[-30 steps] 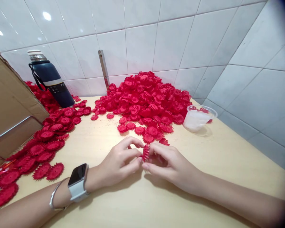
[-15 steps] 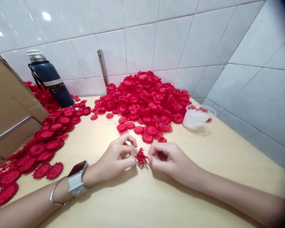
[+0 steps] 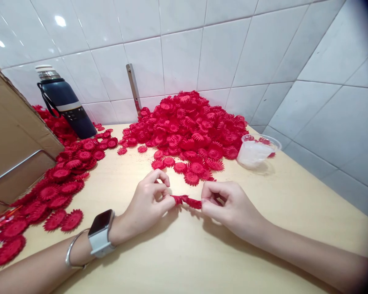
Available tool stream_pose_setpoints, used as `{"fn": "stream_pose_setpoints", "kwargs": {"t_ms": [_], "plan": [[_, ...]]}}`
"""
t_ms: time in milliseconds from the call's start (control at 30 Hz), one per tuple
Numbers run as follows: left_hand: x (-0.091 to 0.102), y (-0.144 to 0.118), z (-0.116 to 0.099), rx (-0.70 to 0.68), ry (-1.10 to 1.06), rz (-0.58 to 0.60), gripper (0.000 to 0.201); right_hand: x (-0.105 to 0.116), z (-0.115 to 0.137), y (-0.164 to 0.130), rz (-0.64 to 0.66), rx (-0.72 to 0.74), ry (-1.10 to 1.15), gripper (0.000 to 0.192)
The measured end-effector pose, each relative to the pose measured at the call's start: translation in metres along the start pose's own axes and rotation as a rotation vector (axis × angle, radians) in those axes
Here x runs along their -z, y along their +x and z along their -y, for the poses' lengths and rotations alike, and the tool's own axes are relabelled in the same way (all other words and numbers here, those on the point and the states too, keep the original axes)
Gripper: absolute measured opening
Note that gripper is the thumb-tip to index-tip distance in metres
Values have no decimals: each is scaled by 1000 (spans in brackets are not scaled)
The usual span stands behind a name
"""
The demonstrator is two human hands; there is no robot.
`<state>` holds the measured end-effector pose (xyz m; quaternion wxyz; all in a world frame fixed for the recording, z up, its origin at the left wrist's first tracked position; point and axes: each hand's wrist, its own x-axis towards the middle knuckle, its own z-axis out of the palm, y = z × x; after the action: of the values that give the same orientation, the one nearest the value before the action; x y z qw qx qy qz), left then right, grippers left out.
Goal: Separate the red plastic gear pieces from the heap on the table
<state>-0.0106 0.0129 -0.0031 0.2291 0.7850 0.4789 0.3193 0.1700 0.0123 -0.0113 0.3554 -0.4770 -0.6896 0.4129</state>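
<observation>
Between my hands a red fringed strip (image 3: 187, 201) is stretched above the table, with short teeth along its edge. My left hand (image 3: 151, 196) pinches its left end between thumb and fingers. At the other end, the thumb and index finger of my right hand (image 3: 228, 202) are closed on it. A heap of red toothed fabric-like discs (image 3: 187, 126) rises just beyond my hands. More red discs (image 3: 61, 175) spread in a band along the left, several lying near my left wrist, which wears a watch (image 3: 101, 228) and a bangle.
A dark blue bottle (image 3: 67, 104) stands at the back left beside a cardboard box (image 3: 21, 134). On the right is a clear plastic cup (image 3: 254, 153) with something white in it. A metal strip (image 3: 133, 87) leans against the tiled wall (image 3: 184, 53) behind the pale wooden table (image 3: 184, 261).
My hands have moved apart, the right one shifting right. The red piece, bunched up before, is now drawn out into a long strip between them.
</observation>
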Motion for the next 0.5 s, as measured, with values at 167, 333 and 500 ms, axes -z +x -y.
{"fn": "stream_pose_setpoints", "kwargs": {"t_ms": [167,333,500], "plan": [[0,0,-1,16,12,-13,23,0,0,-2,-14,-23,59,15],[-1,0,-2,42,33,-27,23,0,0,-2,-15,-39,85,16],[-2,1,-1,86,48,-37,24,-1,0,-1,-9,-33,58,18]]}}
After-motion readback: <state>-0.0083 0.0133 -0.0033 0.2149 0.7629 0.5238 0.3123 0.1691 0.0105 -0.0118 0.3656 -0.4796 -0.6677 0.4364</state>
